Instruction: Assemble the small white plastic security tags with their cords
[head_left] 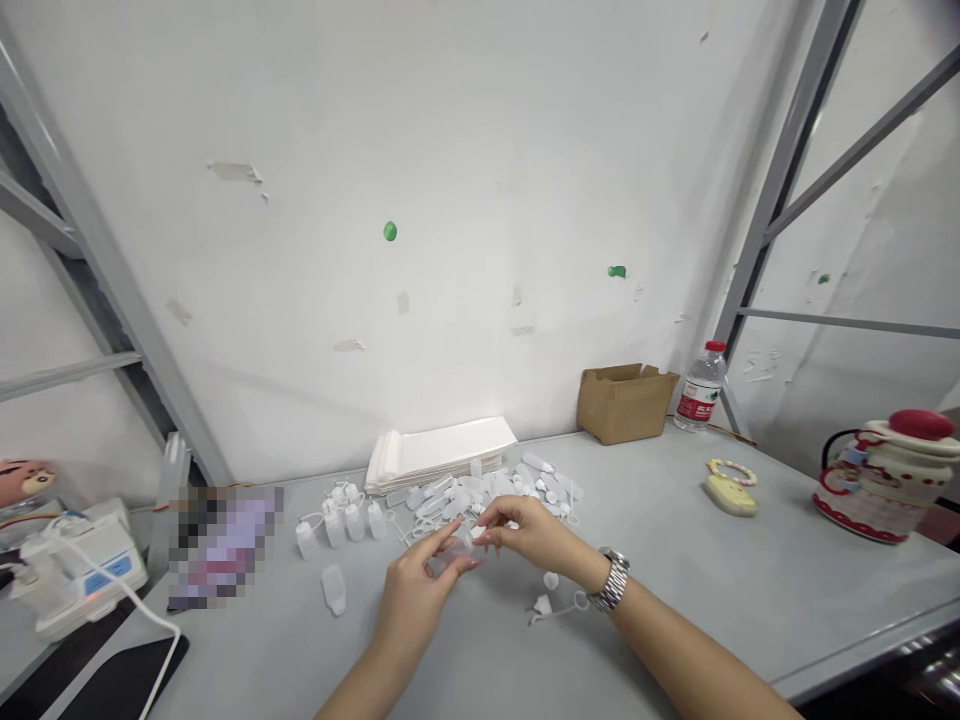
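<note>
My left hand (pixel 416 585) and my right hand (pixel 525 530) meet above the grey table (pixel 720 590). Between them is a small translucent plastic bottle (pixel 456 556), partly hidden by my fingers. My left fingers pinch its body, and my right fingertips pinch a white cap (pixel 477 534) at its top. Beyond my hands lies a pile of loose white plastic bottles and caps (pixel 480 495). Several upright bottles (pixel 337 522) stand left of it. A single bottle (pixel 334 590) lies near my left hand, and a tethered cap (pixel 544 605) lies below my right wrist.
A stack of white paper (pixel 435 455) sits against the wall, with a cardboard box (pixel 624 403) and a water bottle (pixel 701 388) to its right. A decorated lidded pot (pixel 881 480) stands at right. A white device with a cable (pixel 79 570) sits at left.
</note>
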